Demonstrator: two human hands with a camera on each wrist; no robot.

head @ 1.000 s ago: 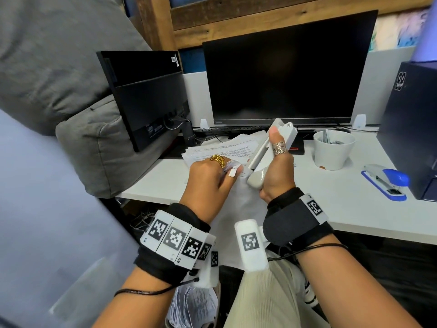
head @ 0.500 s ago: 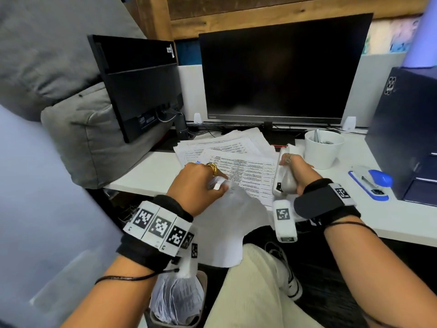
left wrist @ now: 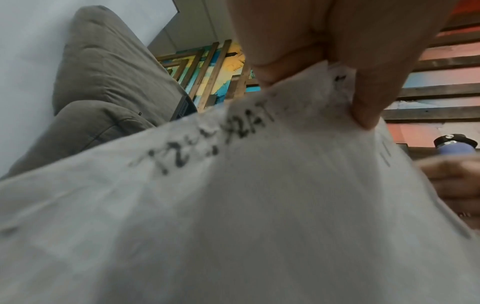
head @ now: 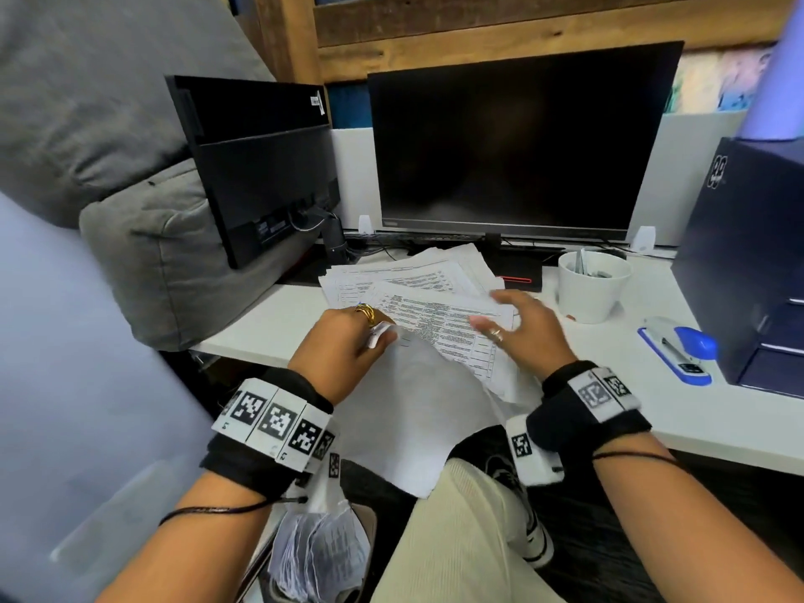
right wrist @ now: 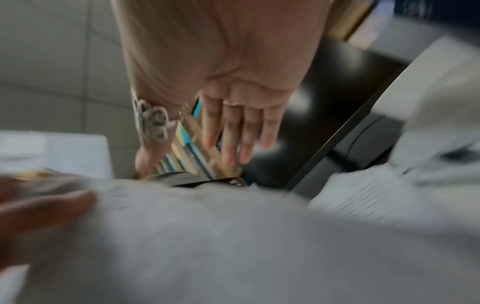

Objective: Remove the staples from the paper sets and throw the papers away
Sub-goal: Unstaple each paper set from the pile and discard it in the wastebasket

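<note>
Pinching a paper set (head: 404, 411) by its corner, the left hand (head: 343, 348) must next drop it into the bin (head: 322, 554), I judge, while the right hand (head: 522, 328) hovers with fingers spread and empty.

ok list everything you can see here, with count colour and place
paper set: one, white, pinched at its corner, hanging off the desk edge
paper pile: one, white, printed, on the desk before the big monitor
monitors: two, black, at the desk's back
cup: one, white, right of the pile
stapler: one, blue and grey, right side of desk
cabinet: one, dark blue, far right
cushions: grey, left
bin: one, holds discarded papers, on the floor
left hand: pinches the paper set
right hand: fingers spread over the pile
</note>
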